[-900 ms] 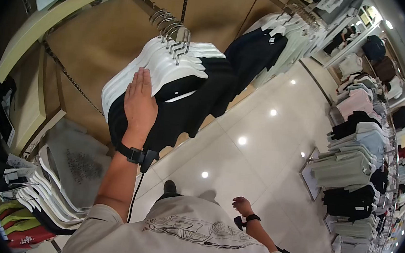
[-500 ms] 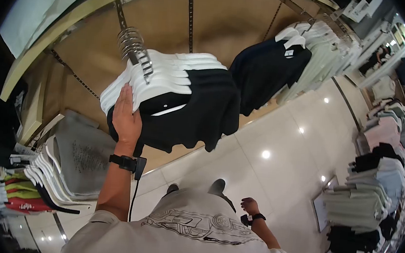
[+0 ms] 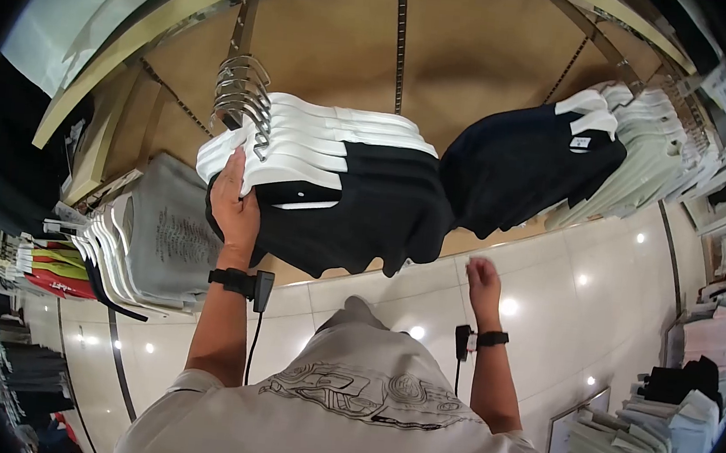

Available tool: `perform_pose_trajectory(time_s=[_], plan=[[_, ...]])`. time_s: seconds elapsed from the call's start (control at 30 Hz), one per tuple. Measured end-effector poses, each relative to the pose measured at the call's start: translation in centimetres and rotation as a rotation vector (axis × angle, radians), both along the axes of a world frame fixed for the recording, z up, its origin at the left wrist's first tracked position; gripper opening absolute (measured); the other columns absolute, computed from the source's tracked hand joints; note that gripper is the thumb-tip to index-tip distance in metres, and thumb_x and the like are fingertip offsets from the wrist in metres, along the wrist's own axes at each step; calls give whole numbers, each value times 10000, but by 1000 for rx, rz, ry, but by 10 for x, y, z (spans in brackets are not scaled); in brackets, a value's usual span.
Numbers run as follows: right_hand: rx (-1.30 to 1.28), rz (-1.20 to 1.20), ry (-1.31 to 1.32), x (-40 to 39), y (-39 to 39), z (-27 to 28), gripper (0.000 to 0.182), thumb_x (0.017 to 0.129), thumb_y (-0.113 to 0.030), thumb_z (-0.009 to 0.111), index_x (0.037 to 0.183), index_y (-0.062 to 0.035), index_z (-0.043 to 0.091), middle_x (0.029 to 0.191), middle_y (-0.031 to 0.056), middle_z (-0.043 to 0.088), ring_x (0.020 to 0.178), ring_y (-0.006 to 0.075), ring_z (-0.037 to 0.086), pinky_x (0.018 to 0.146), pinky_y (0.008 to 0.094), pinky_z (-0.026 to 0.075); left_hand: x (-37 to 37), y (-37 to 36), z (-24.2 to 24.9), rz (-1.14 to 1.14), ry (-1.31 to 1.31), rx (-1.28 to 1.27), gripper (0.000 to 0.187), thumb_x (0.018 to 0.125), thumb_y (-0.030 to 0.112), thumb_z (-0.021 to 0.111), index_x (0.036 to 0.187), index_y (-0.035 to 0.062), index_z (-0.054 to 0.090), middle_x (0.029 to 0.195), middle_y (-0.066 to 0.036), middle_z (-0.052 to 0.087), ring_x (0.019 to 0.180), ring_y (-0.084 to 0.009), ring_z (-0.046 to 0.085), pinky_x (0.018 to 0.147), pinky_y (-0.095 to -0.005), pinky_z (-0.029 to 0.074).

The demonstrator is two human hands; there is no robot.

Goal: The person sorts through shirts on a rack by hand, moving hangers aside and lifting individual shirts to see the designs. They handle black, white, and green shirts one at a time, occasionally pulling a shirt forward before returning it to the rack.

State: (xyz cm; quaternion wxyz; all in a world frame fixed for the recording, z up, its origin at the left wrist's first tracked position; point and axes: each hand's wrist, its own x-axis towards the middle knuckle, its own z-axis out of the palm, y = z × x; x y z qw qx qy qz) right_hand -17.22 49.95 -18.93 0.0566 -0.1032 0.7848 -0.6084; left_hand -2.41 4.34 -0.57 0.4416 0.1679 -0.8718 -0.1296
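Observation:
Black shirts (image 3: 373,210) hang on several white hangers (image 3: 304,161) from a metal rail arm in front of me. My left hand (image 3: 234,205) lies against the near left shoulder of these hangers, its fingers stretched upward and the thumb apart. Some of its fingertips are hidden by the hanger edges. My right hand (image 3: 484,280) is in the air to the right of the shirts, fingers curled in, with nothing visible in it. It does not touch the clothes.
Dark navy shirts (image 3: 526,168) hang farther right, beside pale green garments (image 3: 648,175). Grey shirts (image 3: 175,226) hang at the left, with red and lime garments (image 3: 61,272) beyond. Clothing stacks (image 3: 697,390) line the right side. Shiny floor tiles (image 3: 581,326) run between.
My right hand has risen from low at my side toward the shirts. My left hand stays at the hangers, its fingers slightly more bent. The view has shifted.

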Motion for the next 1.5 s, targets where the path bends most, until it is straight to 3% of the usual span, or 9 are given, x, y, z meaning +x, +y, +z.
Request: perform_pose_trajectory(time_s=[0.17, 0.4, 0.5, 0.73, 0.93, 1.0, 1.13, 1.17, 1.5], plan=[[-58, 212, 329, -31, -98, 171, 173, 952, -46, 689, 1123, -21, 679, 998, 76, 693, 878, 150, 664, 813, 283, 528, -6, -9, -4, -9, 32, -57, 737, 670, -125, 578, 1380, 69, 627, 1412, -115, 633, 1305, -341, 586, 1093, -413, 422], [59, 486, 585, -87, -193, 242, 256, 913, -79, 722, 1156, -19, 671, 1072, 139, 695, 969, 276, 685, 874, 350, 535, -8, -21, -11, -37, 44, -77, 680, 709, -78, 567, 1370, 69, 632, 1379, -154, 644, 1291, -336, 591, 1100, -436, 409], [136, 678, 577, -118, -233, 253, 385, 944, -215, 707, 1273, -28, 631, 1194, 198, 685, 1123, 366, 644, 971, 400, 500, -3, -16, -11, -5, -35, 3, 731, 693, -127, 558, 1395, 71, 608, 1426, -136, 614, 1304, -375, 556, 1151, -438, 372], [180, 1062, 246, -157, -273, 225, 406, 973, -279, 667, 1291, -31, 630, 1207, 192, 695, 1123, 359, 659, 953, 390, 514, 4, 5, -1, 164, -142, 48, 672, 712, -130, 582, 1368, 15, 594, 1370, -210, 606, 1337, -422, 503, 1167, -469, 353], [114, 1152, 347, -171, -266, 211, 344, 958, -228, 659, 1237, -26, 649, 1165, 196, 702, 1093, 361, 668, 929, 411, 523, 2, 71, 58, 85, -104, 603, 823, 765, 25, 688, 1539, -14, 410, 1587, -190, 429, 1504, -291, 356, 1238, -401, 213], [96, 1180, 325, -171, -261, 202, 331, 953, -215, 657, 1226, -28, 650, 1154, 196, 703, 1079, 368, 668, 920, 419, 523, -11, 98, 72, -57, 246, 780, 783, 821, 59, 709, 1527, -64, 393, 1574, -204, 429, 1498, -273, 355, 1236, -393, 217], [60, 1148, 403, -171, -254, 189, 309, 936, -181, 653, 1208, -33, 647, 1137, 192, 705, 1053, 386, 662, 902, 441, 521, -50, 112, 91, 323, 155, 587, 681, 874, 200, 790, 1408, -109, 503, 1349, -191, 609, 1247, -237, 577, 1090, -336, 413], [56, 1156, 406, -170, -252, 187, 309, 936, -181, 653, 1208, -33, 647, 1137, 192, 705, 1053, 386, 662, 902, 441, 521, -58, 111, 88, 398, 191, 513, 647, 856, 238, 827, 1332, -105, 556, 1187, -156, 675, 1096, -218, 629, 989, -314, 472], [-91, 1053, 539, -159, -243, 196, 311, 917, -195, 684, 1183, -36, 651, 1145, 178, 699, 1064, 386, 651, 934, 438, 517, -63, 103, 70, 513, 220, 392, 565, 834, 224, 835, 1239, -101, 613, 1118, -202, 695, 1060, -264, 653, 973, -357, 484]])
